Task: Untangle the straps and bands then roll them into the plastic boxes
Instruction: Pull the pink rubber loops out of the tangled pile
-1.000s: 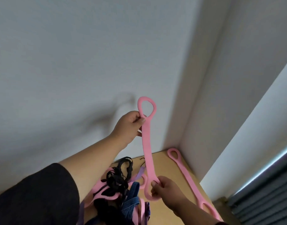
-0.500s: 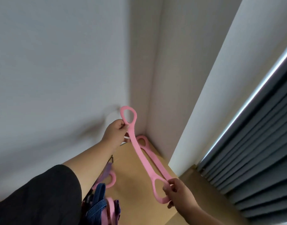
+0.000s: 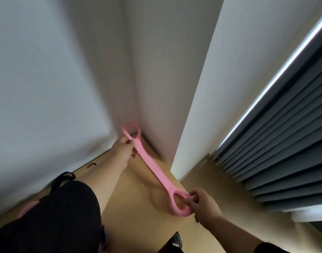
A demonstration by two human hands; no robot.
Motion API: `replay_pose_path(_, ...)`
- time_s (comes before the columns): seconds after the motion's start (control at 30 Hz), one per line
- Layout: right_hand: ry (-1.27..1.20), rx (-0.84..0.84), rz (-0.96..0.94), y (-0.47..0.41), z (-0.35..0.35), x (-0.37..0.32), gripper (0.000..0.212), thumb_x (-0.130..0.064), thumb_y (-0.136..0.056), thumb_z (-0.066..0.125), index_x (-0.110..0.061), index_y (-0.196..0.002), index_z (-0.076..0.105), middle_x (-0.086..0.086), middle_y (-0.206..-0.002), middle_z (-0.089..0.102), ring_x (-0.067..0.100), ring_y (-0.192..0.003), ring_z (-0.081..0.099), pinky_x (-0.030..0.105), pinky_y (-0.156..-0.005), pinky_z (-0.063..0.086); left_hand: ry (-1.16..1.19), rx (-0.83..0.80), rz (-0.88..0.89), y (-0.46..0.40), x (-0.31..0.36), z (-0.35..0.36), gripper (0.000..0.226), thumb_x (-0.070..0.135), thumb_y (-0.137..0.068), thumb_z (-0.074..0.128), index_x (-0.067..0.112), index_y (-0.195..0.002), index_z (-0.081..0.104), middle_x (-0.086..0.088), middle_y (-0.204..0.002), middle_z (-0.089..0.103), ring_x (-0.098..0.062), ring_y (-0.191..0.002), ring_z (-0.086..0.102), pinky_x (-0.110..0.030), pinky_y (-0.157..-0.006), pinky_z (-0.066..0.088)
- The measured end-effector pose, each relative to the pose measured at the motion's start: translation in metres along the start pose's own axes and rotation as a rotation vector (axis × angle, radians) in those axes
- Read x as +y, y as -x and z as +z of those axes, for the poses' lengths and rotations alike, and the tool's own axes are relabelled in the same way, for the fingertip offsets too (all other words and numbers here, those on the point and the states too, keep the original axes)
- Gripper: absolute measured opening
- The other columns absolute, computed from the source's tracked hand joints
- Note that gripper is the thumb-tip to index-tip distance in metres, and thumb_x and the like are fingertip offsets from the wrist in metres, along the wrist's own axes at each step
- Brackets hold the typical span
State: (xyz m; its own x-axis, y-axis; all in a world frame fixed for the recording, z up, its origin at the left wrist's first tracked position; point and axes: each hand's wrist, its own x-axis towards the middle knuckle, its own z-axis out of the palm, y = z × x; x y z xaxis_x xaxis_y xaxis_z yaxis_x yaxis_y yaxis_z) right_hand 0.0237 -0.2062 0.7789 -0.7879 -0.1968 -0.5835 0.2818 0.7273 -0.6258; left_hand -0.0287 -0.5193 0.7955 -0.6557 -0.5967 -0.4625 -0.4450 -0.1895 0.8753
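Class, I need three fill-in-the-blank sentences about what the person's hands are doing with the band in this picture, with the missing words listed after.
1. The stretched band is coloured ____.
2. The left hand pinches the band just below its far ____.
3. The right hand holds the near loop above the ____ tabletop.

Missing words: pink; loop; wooden

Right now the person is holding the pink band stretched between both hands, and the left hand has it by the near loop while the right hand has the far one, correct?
Not quite: the hands are swapped. In the head view the left hand pinches the pink band at its far loop by the wall corner, and the right hand holds the near loop. The band is indeed stretched between both hands.
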Motion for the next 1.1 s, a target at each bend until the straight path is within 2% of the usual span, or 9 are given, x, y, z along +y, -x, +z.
replay_pose_path(0.07,0.0,-0.013,0.002,-0.01,0.0,0.001,0.018,-0.037,-0.091,0.072,-0.026,-0.097,0.06,0.0,-0.08,0.07,0.01,-0.048,0.056,0.025,-0.042,0.046,0.019,0.019,-0.035,-0.01,-0.007,0.008,0.013,0.006,-0.103,0.047,0.013,-0.105,0.058,-0.011,-0.088,0.065,-0.019,-0.062,0.06,-0.019,-0.041,0.046)
replay_pose_path(0.2,0.041,-0.059,0.016,-0.022,0.001,0.001,0.018,-0.04,-0.093,0.068,-0.026,-0.097,0.059,-0.001,-0.083,0.069,0.006,-0.044,0.056,0.02,-0.042,0.044,0.005,0.047,-0.079,-0.028,-0.026,0.012,0.016,0.008,-0.102,0.049,0.018,-0.107,0.06,-0.005,-0.08,0.063,-0.016,-0.059,0.058,-0.02,-0.044,0.046)
replay_pose_path(0.4,0.047,-0.067,0.016,-0.028,0.007,0.002,0.014,-0.031,-0.093,0.07,-0.024,-0.096,0.059,0.0,-0.085,0.067,0.011,-0.049,0.065,0.024,-0.044,0.05,-0.004,0.061,-0.1,-0.046,-0.046,0.015,0.017,0.007,-0.101,0.05,0.014,-0.11,0.063,-0.007,-0.071,0.059,-0.01,-0.043,0.053,-0.019,-0.038,0.044)
replay_pose_path(0.57,-0.009,-0.047,0.023,-0.024,0.004,0.006,0.014,-0.027,-0.092,0.071,-0.021,-0.096,0.059,0.003,-0.085,0.069,0.014,-0.053,0.066,0.026,-0.045,0.052,0.011,-0.035,-0.027,-0.048,-0.044,0.017,0.021,0.008,-0.101,0.051,0.018,-0.115,0.063,-0.004,-0.076,0.057,-0.011,-0.052,0.047,-0.017,-0.037,0.039)
replay_pose_path(0.73,-0.028,-0.031,0.033,-0.026,0.004,0.007,0.015,-0.028,-0.091,0.071,-0.02,-0.095,0.059,0.004,-0.083,0.07,0.013,-0.052,0.066,0.025,-0.045,0.051,-0.137,0.047,-0.001,-0.056,-0.05,0.016,0.018,0.008,-0.098,0.057,0.008,-0.114,0.065,-0.006,-0.072,0.059,-0.004,-0.037,0.049,-0.018,-0.033,0.039)
replay_pose_path(0.8,-0.017,-0.033,0.041,-0.027,0.005,0.006,0.015,-0.03,-0.092,0.07,-0.02,-0.095,0.059,0.004,-0.084,0.069,0.011,-0.053,0.065,0.022,-0.044,0.049,-0.251,0.087,-0.022,-0.058,-0.055,0.011,0.02,0.014,-0.095,0.065,0.005,-0.113,0.066,-0.009,-0.075,0.061,-0.01,-0.035,0.047,-0.018,-0.032,0.037)
replay_pose_path(0.87,-0.014,-0.042,0.044,-0.027,0.008,0.006,0.016,-0.03,-0.092,0.07,-0.021,-0.096,0.058,0.004,-0.084,0.068,0.012,-0.055,0.067,0.023,-0.044,0.05,-0.401,0.106,-0.03,-0.056,-0.055,0.007,0.02,0.025,-0.092,0.069,0.01,-0.105,0.067,-0.007,-0.079,0.065,-0.018,-0.038,0.047,-0.02,-0.038,0.038)
replay_pose_path(0.97,-0.002,-0.041,0.041,-0.026,0.012,0.01,0.015,-0.026,-0.092,0.07,-0.021,-0.095,0.057,0.004,-0.081,0.066,0.014,-0.055,0.068,0.028,-0.045,0.054,-0.54,0.114,-0.029,-0.057,-0.052,0.004,0.02,0.038,-0.088,0.071,0.02,-0.092,0.067,-0.004,-0.078,0.067,-0.022,-0.041,0.056,-0.024,-0.047,0.041)
replay_pose_path(1.1,-0.012,-0.025,0.034,-0.025,0.014,0.015,0.015,-0.024,-0.092,0.07,-0.02,-0.095,0.056,0.004,-0.08,0.064,0.013,-0.053,0.067,0.028,-0.046,0.054,-0.468,0.08,-0.08,-0.062,-0.053,0.007,0.018,0.03,-0.09,0.071,0.013,-0.094,0.065,-0.007,-0.074,0.061,-0.022,-0.04,0.057,-0.034,-0.053,0.055)
